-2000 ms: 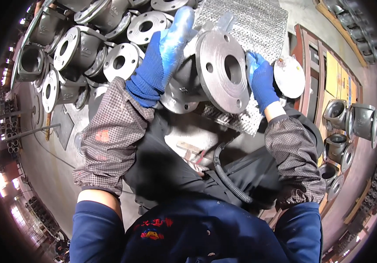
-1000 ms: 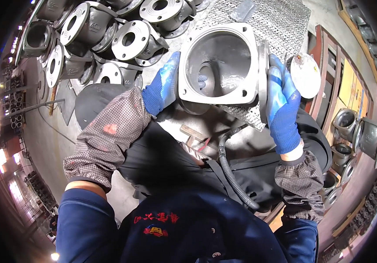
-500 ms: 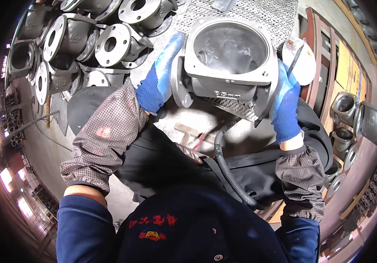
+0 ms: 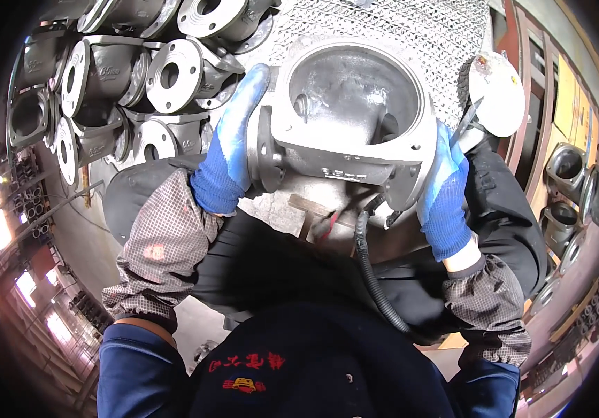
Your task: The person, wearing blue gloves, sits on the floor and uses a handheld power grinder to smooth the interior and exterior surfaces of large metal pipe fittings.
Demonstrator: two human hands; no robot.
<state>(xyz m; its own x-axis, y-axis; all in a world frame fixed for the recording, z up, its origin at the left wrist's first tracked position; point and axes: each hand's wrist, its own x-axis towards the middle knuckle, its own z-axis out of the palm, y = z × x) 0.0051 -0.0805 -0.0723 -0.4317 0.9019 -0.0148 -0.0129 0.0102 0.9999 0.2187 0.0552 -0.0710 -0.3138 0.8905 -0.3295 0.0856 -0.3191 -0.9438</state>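
left hand [image 4: 233,150] in blue glove clamped on left flange of grey metal casting [image 4: 348,115] | right hand [image 4: 446,191] clamped on its right side | casting held up over lap, open cavity facing up | stacked flanged castings [image 4: 167,76] to upper left | mesh bench [image 4: 411,31] behind

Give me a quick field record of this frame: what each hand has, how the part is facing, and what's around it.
Held part: grey cast metal valve body, large round opening facing the camera, hollow inside
Left hand: blue glove, gripping the left side flange
Right hand: blue glove, gripping the right side
Support: lifted in both hands in front of the torso
Upper left: stack of similar flanged castings
Behind: metal mesh surface
Right of part: round white disc
Below part: black corrugated hose
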